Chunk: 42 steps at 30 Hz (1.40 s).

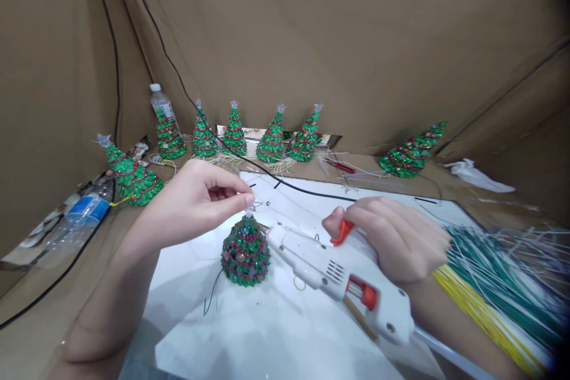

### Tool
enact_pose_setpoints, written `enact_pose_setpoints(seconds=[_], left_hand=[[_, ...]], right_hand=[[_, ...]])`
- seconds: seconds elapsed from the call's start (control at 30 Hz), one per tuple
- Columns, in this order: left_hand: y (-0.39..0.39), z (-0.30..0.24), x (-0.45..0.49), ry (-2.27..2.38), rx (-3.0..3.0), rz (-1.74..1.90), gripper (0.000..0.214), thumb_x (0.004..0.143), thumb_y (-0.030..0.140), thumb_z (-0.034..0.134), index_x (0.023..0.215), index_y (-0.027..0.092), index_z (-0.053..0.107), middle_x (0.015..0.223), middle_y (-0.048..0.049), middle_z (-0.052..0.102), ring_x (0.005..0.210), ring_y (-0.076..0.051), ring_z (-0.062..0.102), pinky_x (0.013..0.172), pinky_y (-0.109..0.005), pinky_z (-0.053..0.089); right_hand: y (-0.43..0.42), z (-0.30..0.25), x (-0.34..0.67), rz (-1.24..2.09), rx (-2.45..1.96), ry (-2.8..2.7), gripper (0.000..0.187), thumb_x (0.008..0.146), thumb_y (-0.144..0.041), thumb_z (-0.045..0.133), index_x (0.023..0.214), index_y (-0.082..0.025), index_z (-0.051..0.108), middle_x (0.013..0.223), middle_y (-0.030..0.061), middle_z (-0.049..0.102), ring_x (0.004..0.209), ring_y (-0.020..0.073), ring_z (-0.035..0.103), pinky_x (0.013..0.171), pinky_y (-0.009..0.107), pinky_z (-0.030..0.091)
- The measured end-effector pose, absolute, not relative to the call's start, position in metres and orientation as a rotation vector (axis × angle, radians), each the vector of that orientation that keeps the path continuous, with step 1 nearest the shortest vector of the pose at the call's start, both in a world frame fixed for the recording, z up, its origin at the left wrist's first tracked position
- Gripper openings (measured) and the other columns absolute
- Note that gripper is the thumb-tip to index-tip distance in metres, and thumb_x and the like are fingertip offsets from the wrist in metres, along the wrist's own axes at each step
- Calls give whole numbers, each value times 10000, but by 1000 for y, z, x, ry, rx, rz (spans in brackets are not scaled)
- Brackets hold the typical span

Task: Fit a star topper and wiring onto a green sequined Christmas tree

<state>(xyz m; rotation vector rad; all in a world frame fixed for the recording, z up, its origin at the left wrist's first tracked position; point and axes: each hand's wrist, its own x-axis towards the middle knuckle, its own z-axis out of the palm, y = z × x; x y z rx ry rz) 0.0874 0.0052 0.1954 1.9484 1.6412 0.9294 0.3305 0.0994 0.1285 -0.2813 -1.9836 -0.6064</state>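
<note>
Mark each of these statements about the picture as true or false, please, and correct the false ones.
1. The right hand holds a white glue gun. True.
2. The glue gun's trigger is blue. False: it is orange-red.
3. The left hand pinches a small piece at the top of the tree on the white sheet. True.
4. The tree at the far right stands upright. False: it lies tilted on its side.
5. A bundle of yellow and green wires lies at the right. True.
6. The plastic bottle at the left stands upright. False: it lies on its side.
</note>
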Motion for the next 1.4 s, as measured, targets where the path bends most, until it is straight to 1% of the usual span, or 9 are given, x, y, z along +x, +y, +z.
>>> enact_pose_setpoints(seconds=[0.13,0.3,0.47,0.6,0.7,0.8,1.1,1.23,1.4], left_hand=[[4,196,87,1656,1957,922,224,820,262,597,655,140,687,524,29,491,503,-72,413,439,-188,300],[5,194,87,1653,1964,917,222,825,268,594,673,141,694,549,19,540,531,-82,444,458,-193,324],[4,195,86,1667,1980,908,208,825,270,600,698,148,711,583,13,596,560,-90,472,489,-200,355],[3,196,86,1658,1983,901,202,826,271,603,726,150,730,622,1,650,592,-104,518,510,-210,381],[3,196,86,1658,1994,896,196,825,264,604,731,152,735,652,-7,679,621,-117,556,529,-220,399],[3,196,86,1657,2003,897,192,825,263,604,730,159,734,657,-5,688,623,-120,566,536,-225,408],[3,198,86,1627,2029,897,186,833,261,600,746,172,739,660,6,690,619,-113,568,526,-222,408],[4,197,85,1619,2045,883,192,837,260,596,727,168,724,660,5,680,622,-112,563,541,-228,413],[3,196,84,1598,2059,882,199,845,264,590,742,160,724,714,-12,695,675,-126,598,580,-236,437]], right_hand=[[100,132,331,-589,-253,-1976,179,775,-72,671,786,-195,540,536,-31,521,488,117,466,438,262,357],[99,134,332,-573,-249,-2039,181,785,-55,640,826,-198,538,549,-25,555,490,125,485,445,260,357],[99,133,331,-581,-266,-2017,189,773,-63,671,759,-188,530,510,-24,518,482,126,457,447,270,340],[99,133,330,-568,-262,-2028,200,768,-40,664,799,-188,533,534,-10,557,492,133,472,453,274,353],[98,135,331,-559,-279,-2032,191,789,-58,644,806,-209,529,527,-19,553,489,135,482,449,271,345],[97,135,331,-567,-270,-2034,186,799,-64,631,774,-216,528,509,-30,531,475,126,468,442,268,334],[99,135,330,-575,-231,-1992,182,775,-70,697,707,-163,555,496,-23,506,466,111,476,434,260,345],[99,136,331,-589,-237,-2053,169,780,-58,673,692,-160,571,502,-18,528,468,113,488,429,261,344],[99,134,331,-563,-271,-2022,157,775,-47,663,699,-157,580,510,-9,546,471,119,484,433,273,353]])
